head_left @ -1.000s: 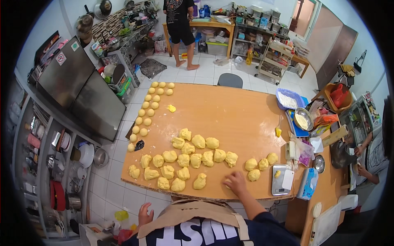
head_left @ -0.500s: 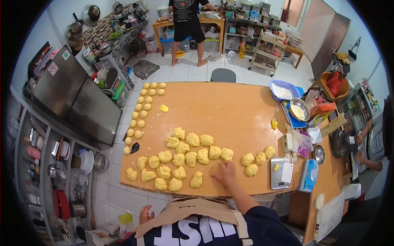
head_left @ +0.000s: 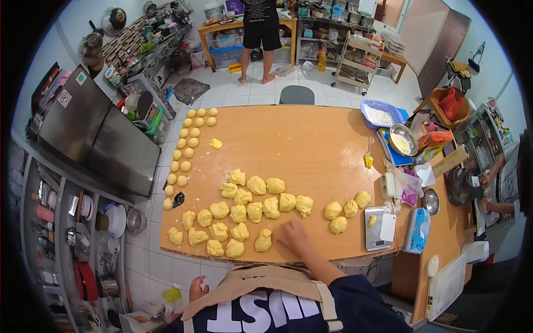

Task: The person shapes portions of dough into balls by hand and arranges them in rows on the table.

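Observation:
My right hand (head_left: 294,237) is low over the near side of the wooden table, fingers stretched left and apart, holding nothing. Just left of its fingertips sits a rough yellow dough lump (head_left: 263,240), with a small gap between them. Farther left lie several more uneven dough lumps (head_left: 238,213) in loose rows. To the hand's right is a small group of dough pieces (head_left: 338,225), beside a kitchen scale (head_left: 377,236) with a bit of dough on it. My left hand (head_left: 197,289) hangs below the table's near edge, empty, its fingers loosely bent and apart.
Smooth round dough balls (head_left: 186,166) line the table's left edge, near a yellow smear (head_left: 216,144). At the right stand a blue basket of flour (head_left: 381,115), a metal bowl (head_left: 403,140) and a blue pack (head_left: 417,233). One person (head_left: 260,28) stands at the back; another's arms (head_left: 496,172) show at right.
My right hand has moved slightly left, nearer the lone dough lump. The whole view has shifted a little. My left hand stays below the table edge.

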`<state>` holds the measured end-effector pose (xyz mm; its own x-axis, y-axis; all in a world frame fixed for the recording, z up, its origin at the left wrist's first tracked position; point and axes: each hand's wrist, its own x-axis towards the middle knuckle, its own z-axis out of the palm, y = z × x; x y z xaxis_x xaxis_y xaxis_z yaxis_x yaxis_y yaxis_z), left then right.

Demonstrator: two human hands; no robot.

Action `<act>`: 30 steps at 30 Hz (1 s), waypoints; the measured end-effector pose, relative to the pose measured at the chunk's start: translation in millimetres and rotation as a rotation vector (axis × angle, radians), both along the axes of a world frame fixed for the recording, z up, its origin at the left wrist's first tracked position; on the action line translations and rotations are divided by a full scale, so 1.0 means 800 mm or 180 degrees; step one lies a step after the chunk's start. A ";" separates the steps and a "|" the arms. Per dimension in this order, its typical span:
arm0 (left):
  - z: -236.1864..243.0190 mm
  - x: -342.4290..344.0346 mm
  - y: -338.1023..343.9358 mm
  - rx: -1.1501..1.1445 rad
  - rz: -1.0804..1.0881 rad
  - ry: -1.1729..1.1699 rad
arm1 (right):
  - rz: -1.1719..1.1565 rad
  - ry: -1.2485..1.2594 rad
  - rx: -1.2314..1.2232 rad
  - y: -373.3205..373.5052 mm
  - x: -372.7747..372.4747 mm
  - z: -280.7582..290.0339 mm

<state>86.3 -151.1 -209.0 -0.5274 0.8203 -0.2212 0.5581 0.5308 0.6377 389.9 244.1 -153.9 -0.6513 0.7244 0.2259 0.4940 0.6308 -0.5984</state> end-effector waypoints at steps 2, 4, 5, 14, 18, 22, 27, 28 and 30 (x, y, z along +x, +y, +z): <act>-0.007 -0.007 0.006 0.0086 -0.0134 0.0011 | 0.0396 -0.0083 -0.0192 -0.029 0.035 -0.037; -0.024 -0.009 -0.002 0.0245 0.0230 -0.0159 | 0.0851 -0.0185 -0.0382 -0.026 0.066 -0.051; -0.029 -0.010 -0.004 0.0245 0.0241 -0.0174 | 0.0921 -0.0052 -0.0616 -0.023 0.082 -0.047; 0.033 0.011 0.007 -0.0170 0.0235 -0.0164 | -0.1603 -0.0705 0.0529 0.214 0.106 0.016; 0.015 -0.014 -0.044 -0.0116 0.0233 -0.0122 | -0.1953 -0.1229 -0.0108 0.295 0.122 -0.009; 0.026 0.013 -0.056 -0.0405 0.1027 -0.0305 | -0.2488 -0.1686 -0.0446 0.284 0.087 -0.029; -0.007 0.024 -0.098 -0.0605 0.0546 -0.0284 | -0.2059 -0.1846 -0.0490 0.281 0.070 -0.026; -0.008 0.028 -0.091 -0.0672 0.0473 -0.0394 | -0.1747 -0.2071 -0.0595 0.279 0.067 -0.021; -0.006 0.028 -0.075 -0.0666 0.0259 -0.0461 | -0.1254 -0.1211 -0.1431 0.291 0.065 -0.012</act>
<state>108.5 -211.4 -213.8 -0.5403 0.7050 -0.4594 0.4192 0.6989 0.5796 442.2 476.8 -163.6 -0.2958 0.8920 -0.3417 0.8612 0.0943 -0.4994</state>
